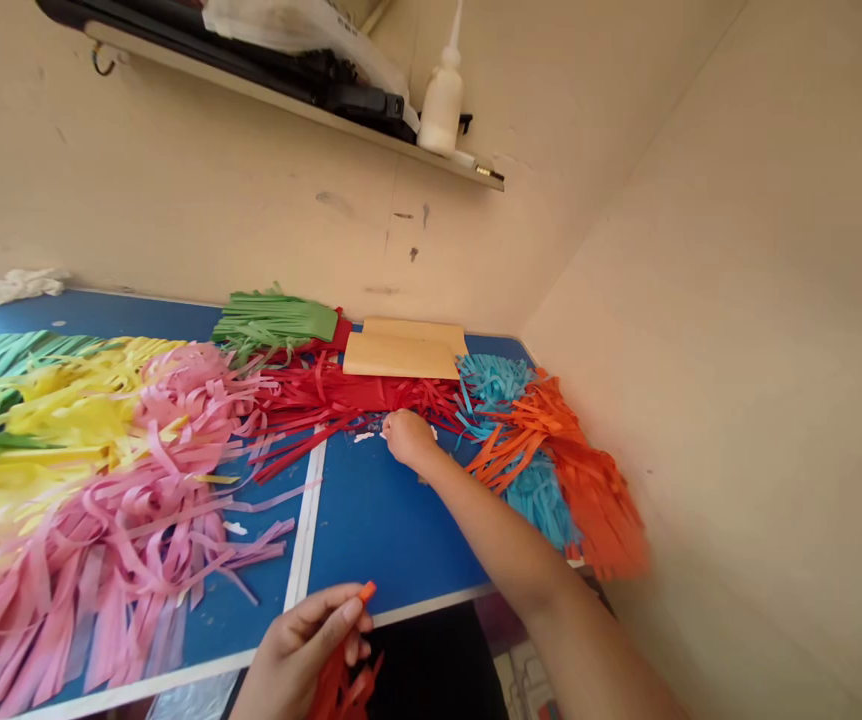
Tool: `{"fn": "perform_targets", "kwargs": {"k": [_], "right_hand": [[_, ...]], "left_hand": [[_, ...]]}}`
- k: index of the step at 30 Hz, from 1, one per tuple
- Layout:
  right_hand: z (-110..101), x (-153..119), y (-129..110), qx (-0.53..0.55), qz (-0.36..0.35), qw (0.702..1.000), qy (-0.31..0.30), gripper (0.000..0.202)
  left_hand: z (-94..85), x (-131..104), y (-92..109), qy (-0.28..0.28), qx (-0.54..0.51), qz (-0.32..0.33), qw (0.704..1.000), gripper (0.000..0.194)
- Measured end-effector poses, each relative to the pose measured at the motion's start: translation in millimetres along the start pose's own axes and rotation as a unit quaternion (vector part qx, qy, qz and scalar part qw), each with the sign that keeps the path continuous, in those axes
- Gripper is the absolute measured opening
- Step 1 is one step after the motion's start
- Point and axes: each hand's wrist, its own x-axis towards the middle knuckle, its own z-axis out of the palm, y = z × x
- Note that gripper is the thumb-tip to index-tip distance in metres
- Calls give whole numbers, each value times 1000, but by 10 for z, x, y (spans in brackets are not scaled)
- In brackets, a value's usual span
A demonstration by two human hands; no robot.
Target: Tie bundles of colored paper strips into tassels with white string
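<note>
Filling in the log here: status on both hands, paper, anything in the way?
Left hand pinching orange paper. Right hand by red fringe, grip unclear. Pink fringe off left, not between hands.

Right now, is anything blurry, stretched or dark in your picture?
Head view: the orange fringe blurs at its lower end, the right arm looks stretched by the wide lens, the wall darkens low down, the table shows no strong glare.

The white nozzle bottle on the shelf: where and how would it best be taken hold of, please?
I'd grip the white bottle around its broad body, from the open front: it stands upright, its nozzle looks thin, and a black object crowds its left.
</note>
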Motion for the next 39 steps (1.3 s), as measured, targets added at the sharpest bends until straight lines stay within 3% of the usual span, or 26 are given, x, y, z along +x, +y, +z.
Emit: {"fn": "perform_targets", "kwargs": {"k": [4, 7, 9, 13, 18, 22, 26, 28, 30, 32, 33, 35, 37, 39], "right_hand": [[-16, -832, -98, 80, -51, 995, -42, 13], [170, -1550, -133, 320, -78, 943, -34, 10], [312, -1856, -138, 434, -63, 899, -8, 8], [445, -2026, -145, 564, -20, 825, -11, 20], [416, -2039, -145, 606, -2, 795, -28, 30], [394, -2096, -149, 581, 18, 814, -8, 28], [347, -2141, -178, 455, -12, 889, 45, 16], [335, -2149, -186, 425, -17, 903, 58, 13], [341, -2145, -185, 482, 12, 876, 21, 16], [354, -2134, -182, 555, 46, 830, -28, 22], [356, -2128, -183, 565, 49, 823, -29, 23], [340, -2121, -194, 511, 0, 859, 24, 19], [290, -2130, -211, 406, -105, 902, 99, 11], [220, -2162, -216, 321, -195, 919, 121, 9]], "left_hand": [[-99, 29, 31, 55, 77, 79, 992, 55], [-136, 65, 4, 73, 163, 162, 971, 47], [-117, 80, 4, 60, 238, 237, 940, 38], [-19, 46, 65, 33, 340, 360, 868, 25], [59, -30, 110, 43, 382, 429, 818, 26], [67, -44, 59, 41, 402, 457, 793, 24], [94, -69, 11, 72, 425, 499, 752, 27], [110, -94, 3, 89, 433, 520, 731, 29], [105, -112, 0, 77, 430, 516, 736, 28], [71, -110, -7, 39, 419, 489, 764, 23], [47, -101, -14, 26, 410, 474, 778, 19], [-3, -72, -32, 12, 398, 461, 793, 12], [-39, -52, -51, 13, 392, 471, 790, 14], [-58, -65, -69, 0, 389, 484, 783, 12]]}}
